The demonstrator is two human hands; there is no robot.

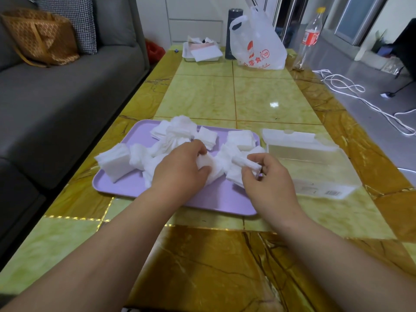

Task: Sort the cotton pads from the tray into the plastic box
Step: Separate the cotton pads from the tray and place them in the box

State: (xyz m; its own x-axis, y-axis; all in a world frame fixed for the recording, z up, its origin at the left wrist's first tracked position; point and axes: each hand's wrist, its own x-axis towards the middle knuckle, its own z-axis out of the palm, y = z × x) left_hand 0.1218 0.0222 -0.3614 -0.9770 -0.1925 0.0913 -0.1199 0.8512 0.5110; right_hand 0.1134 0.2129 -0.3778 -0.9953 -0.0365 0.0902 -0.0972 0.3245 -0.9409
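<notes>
On the yellow-green tabletop (202, 93), the lilac tray (126, 188) lies with its long axis left to right, and cotton pads (177, 131) are heaped loosely across it. Just to its right, the clear plastic box (315, 176) runs from far-left to near-right, mouth up, lid tipped back. The left grip (180, 170) curls round a few pads; the right grip (267, 179) pinches a small bunch at the tray's right edge.

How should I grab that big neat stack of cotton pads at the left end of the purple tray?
Best pinch the stack across its layers, on the two flat outer pads, so they stay squeezed together. Come from above and the left: that side looks free, while loose pads crowd its right.
</notes>
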